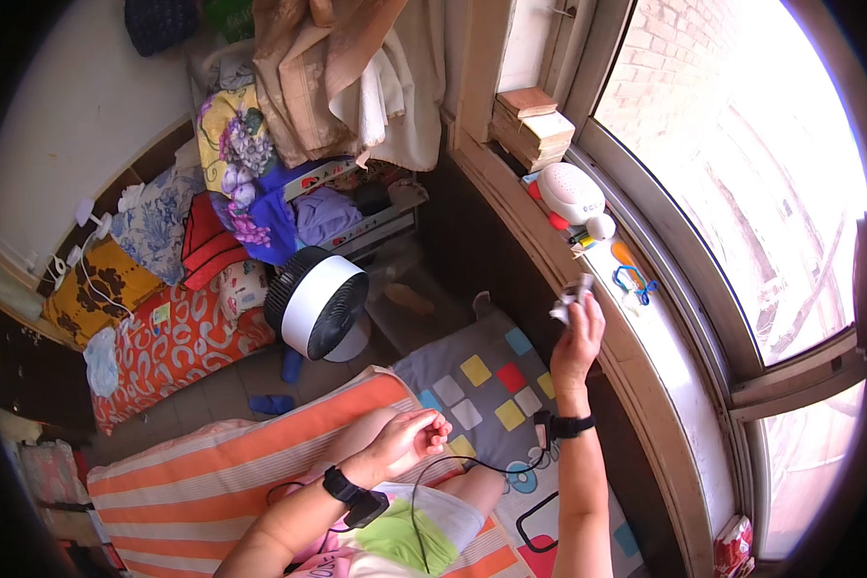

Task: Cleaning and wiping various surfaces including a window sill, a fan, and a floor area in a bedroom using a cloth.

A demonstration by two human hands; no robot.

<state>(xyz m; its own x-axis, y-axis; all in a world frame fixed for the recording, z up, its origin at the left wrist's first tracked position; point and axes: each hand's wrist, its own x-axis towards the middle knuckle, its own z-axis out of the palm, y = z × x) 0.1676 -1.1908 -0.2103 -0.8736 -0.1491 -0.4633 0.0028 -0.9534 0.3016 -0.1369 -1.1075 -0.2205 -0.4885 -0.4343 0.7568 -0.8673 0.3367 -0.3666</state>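
Observation:
My right hand [580,343] is raised beside the windowsill [672,361]. Its fingers pinch a small crumpled whitish-grey piece [572,298], which could be tissue or a wrapper. My left hand [408,439] is held above my lap, fingers curled in, with nothing visible in it. Near the right hand on the sill are a blue looped cord [634,283] and an orange item [622,253]. Farther along the sill sits a white, rounded animal-shaped object [571,191] with red feet. Each wrist wears a black strapped device, and a thin black cable [419,480] runs between my arms.
Stacked books or wood blocks [533,128] stand at the sill's far end. Ahead is a black-and-white fan [316,303]. An orange-striped mat [246,462] and a grey patterned cushion or mat [469,383] lie below me. Cloths cover a drawer unit [376,224]. A window [751,180] is on the right.

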